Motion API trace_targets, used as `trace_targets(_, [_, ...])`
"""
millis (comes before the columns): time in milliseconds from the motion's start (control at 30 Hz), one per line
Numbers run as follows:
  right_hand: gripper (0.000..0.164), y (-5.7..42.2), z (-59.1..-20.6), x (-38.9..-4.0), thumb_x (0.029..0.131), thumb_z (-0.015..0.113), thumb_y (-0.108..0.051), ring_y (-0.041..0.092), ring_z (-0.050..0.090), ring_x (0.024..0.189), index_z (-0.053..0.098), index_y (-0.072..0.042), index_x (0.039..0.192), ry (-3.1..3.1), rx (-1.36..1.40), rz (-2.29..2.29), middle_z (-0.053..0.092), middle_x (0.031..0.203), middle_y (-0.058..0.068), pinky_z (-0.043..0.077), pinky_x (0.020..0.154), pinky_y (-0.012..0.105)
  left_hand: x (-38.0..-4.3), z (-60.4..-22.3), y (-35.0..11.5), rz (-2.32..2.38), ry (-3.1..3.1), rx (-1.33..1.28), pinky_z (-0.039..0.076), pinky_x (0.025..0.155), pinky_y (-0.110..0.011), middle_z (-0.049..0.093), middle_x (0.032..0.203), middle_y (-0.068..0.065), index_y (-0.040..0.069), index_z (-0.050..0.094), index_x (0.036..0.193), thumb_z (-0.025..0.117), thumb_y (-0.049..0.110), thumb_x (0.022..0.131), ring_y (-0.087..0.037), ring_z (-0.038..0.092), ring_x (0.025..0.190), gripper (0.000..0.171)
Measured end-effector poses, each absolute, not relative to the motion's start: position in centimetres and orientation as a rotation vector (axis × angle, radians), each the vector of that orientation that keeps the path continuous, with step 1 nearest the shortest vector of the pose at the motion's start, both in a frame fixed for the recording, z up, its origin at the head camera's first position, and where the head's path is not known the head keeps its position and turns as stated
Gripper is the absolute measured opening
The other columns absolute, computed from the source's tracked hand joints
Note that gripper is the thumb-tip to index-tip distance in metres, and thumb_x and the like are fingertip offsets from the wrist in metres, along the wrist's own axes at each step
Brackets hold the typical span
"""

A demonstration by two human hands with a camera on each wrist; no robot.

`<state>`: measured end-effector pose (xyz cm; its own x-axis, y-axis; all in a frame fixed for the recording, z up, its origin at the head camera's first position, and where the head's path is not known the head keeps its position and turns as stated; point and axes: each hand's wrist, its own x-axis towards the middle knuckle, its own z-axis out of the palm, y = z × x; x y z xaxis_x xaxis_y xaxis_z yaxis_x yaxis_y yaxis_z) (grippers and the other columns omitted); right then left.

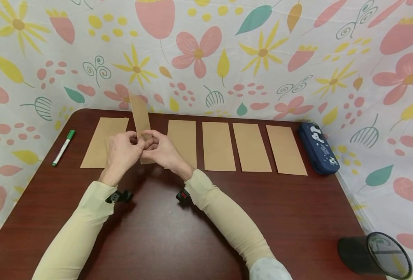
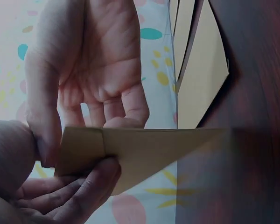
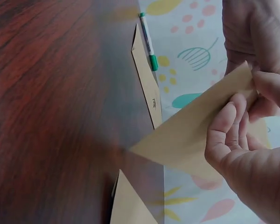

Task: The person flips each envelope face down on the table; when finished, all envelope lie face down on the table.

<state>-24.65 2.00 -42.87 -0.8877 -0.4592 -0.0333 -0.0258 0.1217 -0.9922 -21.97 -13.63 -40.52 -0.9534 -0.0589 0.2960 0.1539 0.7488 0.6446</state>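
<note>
Both hands hold one brown paper envelope, lifted on edge at the back left of the table. My left hand pinches its near end between thumb and fingers. Close beside it, my right hand grips the same end with curled fingers. A crease, like a flap line, crosses the envelope near the fingers in the left wrist view. Flat to the left lies another envelope, partly behind the left hand; a small dark mark shows on it in the right wrist view. To the right, an envelope lies partly behind the right hand.
Further right several more envelopes lie in a row on the dark wooden table. A green-capped marker is at the left edge, a blue pencil case at the right. A black mesh pen holder lies tipped at front right.
</note>
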Motion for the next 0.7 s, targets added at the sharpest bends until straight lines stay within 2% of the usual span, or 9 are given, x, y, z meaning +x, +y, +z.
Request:
trace_targets(100, [0.067, 1.9, -42.9, -24.7, 0.095, 0.079, -0.003, 0.007, 0.066, 0.085, 0.054, -0.006, 0.157, 2.091, -0.474, -1.816, 0.069, 0.103, 0.003, 0.053, 0.077, 0.017, -21.9, -40.7, -13.7, -1.022, -2.619, -0.054, 0.042, 0.063, -0.030, 0.081, 0.083, -0.022, -0.003, 0.079, 0.088, 0.063, 0.008, 0.093, -0.040, 0.074, 0.076, 0.020])
trace_targets(167, [0.065, 1.9, -43.0, -24.8, 0.096, 0.080, -0.006, 0.007, 0.066, 0.086, 0.056, -0.007, 0.156, 2.123, -0.467, -1.805, 0.070, 0.104, 0.005, 0.054, 0.077, 0.017, -21.9, -40.6, -13.9, -1.065, -2.617, -0.026, 0.043, 0.063, -0.025, 0.081, 0.085, -0.022, -0.003, 0.079, 0.092, 0.062, 0.007, 0.094, -0.034, 0.073, 0.075, 0.020])
trace_targets(267, [0.062, 2.0, -43.4, -25.0, 0.097, 0.081, -0.010, 0.009, 0.066, 0.087, 0.059, -0.009, 0.155, 2.197, -0.425, -1.784, 0.072, 0.105, 0.006, 0.053, 0.077, 0.017, -21.8, -40.4, -14.3, -1.154, -2.608, 0.039, 0.042, 0.062, -0.016, 0.082, 0.092, -0.023, -0.003, 0.081, 0.102, 0.063, 0.008, 0.095, -0.012, 0.069, 0.070, 0.022])
trace_targets(333, [0.060, 2.0, -43.5, -25.1, 0.096, 0.083, -0.011, 0.010, 0.066, 0.088, 0.062, -0.010, 0.152, 2.262, -0.374, -1.763, 0.073, 0.105, 0.006, 0.053, 0.076, 0.017, -21.7, -40.3, -14.7, -1.219, -2.595, 0.088, 0.040, 0.063, -0.011, 0.082, 0.096, -0.025, -0.003, 0.081, 0.109, 0.065, 0.009, 0.096, 0.005, 0.060, 0.068, 0.024])
trace_targets(400, [0.059, 2.1, -43.7, -25.1, 0.095, 0.084, -0.012, 0.010, 0.067, 0.090, 0.063, -0.011, 0.151, 2.322, -0.324, -1.739, 0.074, 0.106, 0.007, 0.053, 0.077, 0.017, -21.7, -40.3, -15.0, -1.279, -2.576, 0.133, 0.040, 0.063, -0.010, 0.082, 0.097, -0.025, -0.003, 0.081, 0.112, 0.068, 0.010, 0.096, 0.014, 0.053, 0.066, 0.025])
trace_targets(533, [0.062, 2.2, -43.8, -25.2, 0.094, 0.085, -0.016, 0.014, 0.068, 0.096, 0.062, -0.010, 0.151, 2.439, -0.235, -1.657, 0.074, 0.112, 0.009, 0.053, 0.081, 0.020, -21.9, -40.5, -15.7, -1.384, -2.559, 0.208, 0.043, 0.065, -0.010, 0.081, 0.092, -0.019, -0.004, 0.081, 0.116, 0.073, 0.012, 0.097, 0.014, 0.054, 0.067, 0.026])
trace_targets(700, [0.069, 2.4, -43.7, -25.1, 0.094, 0.085, -0.028, 0.021, 0.068, 0.104, 0.057, -0.010, 0.155, 2.559, -0.129, -1.501, 0.073, 0.119, 0.011, 0.055, 0.092, 0.030, -22.4, -40.8, -16.6, -1.559, -2.562, 0.308, 0.048, 0.065, -0.011, 0.068, 0.076, 0.015, -0.005, 0.077, 0.126, 0.074, 0.015, 0.100, 0.008, 0.058, 0.069, 0.032])
